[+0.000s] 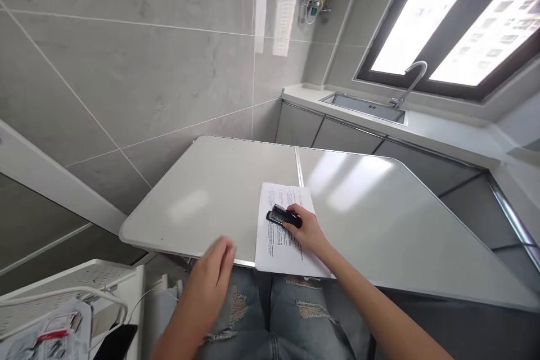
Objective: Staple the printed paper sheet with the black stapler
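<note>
A printed sheet of white paper (278, 242) lies at the near edge of a pale folding table (202, 191). A black stapler (282, 217) rests on the sheet. My right hand (310, 232) is closed around the stapler's near end. My left hand (213, 273) hovers at the table's front edge, left of the paper, blurred by motion, its fingers together and holding nothing I can see.
A white perforated cart (71, 284) with cables, papers and a dark phone (116, 343) stands at the lower left. A counter with a sink (363, 106) and tap (411, 81) runs under the window at the right. Tiled wall lies behind the table.
</note>
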Motion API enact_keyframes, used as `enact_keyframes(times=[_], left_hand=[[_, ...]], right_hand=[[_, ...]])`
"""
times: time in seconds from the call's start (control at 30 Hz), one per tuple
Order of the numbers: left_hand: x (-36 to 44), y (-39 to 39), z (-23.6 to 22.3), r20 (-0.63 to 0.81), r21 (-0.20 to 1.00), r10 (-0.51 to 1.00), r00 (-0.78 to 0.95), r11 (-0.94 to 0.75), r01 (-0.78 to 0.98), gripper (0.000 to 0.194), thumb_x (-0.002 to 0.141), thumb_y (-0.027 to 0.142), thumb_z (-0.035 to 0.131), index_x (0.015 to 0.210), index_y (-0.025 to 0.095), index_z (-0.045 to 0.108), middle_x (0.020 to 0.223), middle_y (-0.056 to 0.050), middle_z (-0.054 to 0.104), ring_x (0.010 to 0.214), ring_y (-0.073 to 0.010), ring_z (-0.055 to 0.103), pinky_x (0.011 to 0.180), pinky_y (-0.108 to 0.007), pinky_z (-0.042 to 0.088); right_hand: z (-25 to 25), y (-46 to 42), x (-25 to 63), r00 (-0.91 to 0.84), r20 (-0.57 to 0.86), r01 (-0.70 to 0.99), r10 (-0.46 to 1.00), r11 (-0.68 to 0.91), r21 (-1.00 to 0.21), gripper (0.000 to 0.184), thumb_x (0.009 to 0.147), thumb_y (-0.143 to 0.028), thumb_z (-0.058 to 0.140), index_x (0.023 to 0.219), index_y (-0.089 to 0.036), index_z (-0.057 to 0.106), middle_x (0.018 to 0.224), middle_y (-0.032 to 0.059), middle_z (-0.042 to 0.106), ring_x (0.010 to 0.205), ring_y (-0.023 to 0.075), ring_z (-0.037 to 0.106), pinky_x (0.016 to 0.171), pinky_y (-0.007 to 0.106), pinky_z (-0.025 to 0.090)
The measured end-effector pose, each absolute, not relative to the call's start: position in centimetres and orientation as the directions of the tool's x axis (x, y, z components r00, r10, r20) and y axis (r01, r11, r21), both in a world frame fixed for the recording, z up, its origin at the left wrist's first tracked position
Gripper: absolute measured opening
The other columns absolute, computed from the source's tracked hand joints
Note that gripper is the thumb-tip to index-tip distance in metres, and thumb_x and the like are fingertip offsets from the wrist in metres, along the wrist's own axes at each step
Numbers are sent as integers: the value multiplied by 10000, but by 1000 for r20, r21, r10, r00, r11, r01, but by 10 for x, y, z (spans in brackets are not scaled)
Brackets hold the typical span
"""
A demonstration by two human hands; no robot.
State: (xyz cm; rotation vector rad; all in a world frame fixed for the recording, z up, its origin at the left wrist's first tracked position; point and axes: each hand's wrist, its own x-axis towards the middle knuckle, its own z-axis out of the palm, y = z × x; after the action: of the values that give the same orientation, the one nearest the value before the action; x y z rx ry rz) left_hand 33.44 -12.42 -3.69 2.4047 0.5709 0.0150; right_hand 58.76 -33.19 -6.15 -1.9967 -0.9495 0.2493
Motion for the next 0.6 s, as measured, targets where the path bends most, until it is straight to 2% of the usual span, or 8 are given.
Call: enact_keyframes(times=[0.03, 0.1, 0.23, 0.4, 0.5, 0.6], left_hand=[[359, -121, -34, -27, 584, 485, 874, -702, 408, 309, 1040, 361, 371, 920, 356, 656, 983, -77, 686, 902, -239, 664, 792, -367, 513], [415, -101, -34, 65, 519, 541, 838, -736, 435, 281, 1023, 309, 376, 897, 300, 628, 1009, -104, 676, 947, -268, 646, 842, -390, 491], [498, -45, -44, 20, 460, 634, 773, -692, 556, 212, 993, 221, 445, 927, 200, 645, 1010, -132, 690, 900, -248, 624, 776, -351, 462], [521, -17, -51, 27, 470, 636, 771, -689, 552, 169, 950, 204, 564, 945, 149, 723, 951, -93, 726, 788, -187, 612, 725, -298, 449], [520, -17, -56, 80, 480, 611, 788, -716, 507, 177, 931, 186, 595, 977, 157, 763, 1073, -99, 739, 899, -198, 646, 807, -297, 472], [520, -17, -63, 120, 492, 596, 794, -731, 473, 241, 934, 165, 590, 1096, 170, 769, 1194, -102, 733, 1013, -207, 656, 897, -306, 482]], right_hand=[[-62, -333, 589, 670, 184, 534, 719, -295, -792, 236, 864, -301, 641, 1092, -246, 609, 1070, 37, 701, 978, 241, 642, 881, 384, 495], [-64, -330, 594, 651, 201, 545, 732, -266, -795, 249, 867, -281, 644, 1112, -244, 615, 1077, 35, 699, 988, 235, 638, 895, 380, 488], [-67, -318, 603, 635, 203, 541, 745, -241, -806, 234, 855, -258, 674, 1082, -247, 619, 1061, 18, 702, 976, 222, 637, 874, 359, 480], [-71, -316, 605, 636, 207, 523, 744, -217, -824, 238, 878, -266, 678, 1108, -255, 620, 1053, 14, 696, 967, 219, 633, 856, 353, 487], [-75, -318, 603, 622, 262, 561, 738, -187, -807, 228, 894, -252, 670, 1114, -248, 609, 1056, 27, 672, 962, 219, 625, 861, 361, 495], [-73, -315, 601, 605, 306, 606, 735, -175, -776, 223, 922, -229, 640, 1139, -247, 591, 1122, 52, 638, 1018, 229, 616, 906, 384, 506]])
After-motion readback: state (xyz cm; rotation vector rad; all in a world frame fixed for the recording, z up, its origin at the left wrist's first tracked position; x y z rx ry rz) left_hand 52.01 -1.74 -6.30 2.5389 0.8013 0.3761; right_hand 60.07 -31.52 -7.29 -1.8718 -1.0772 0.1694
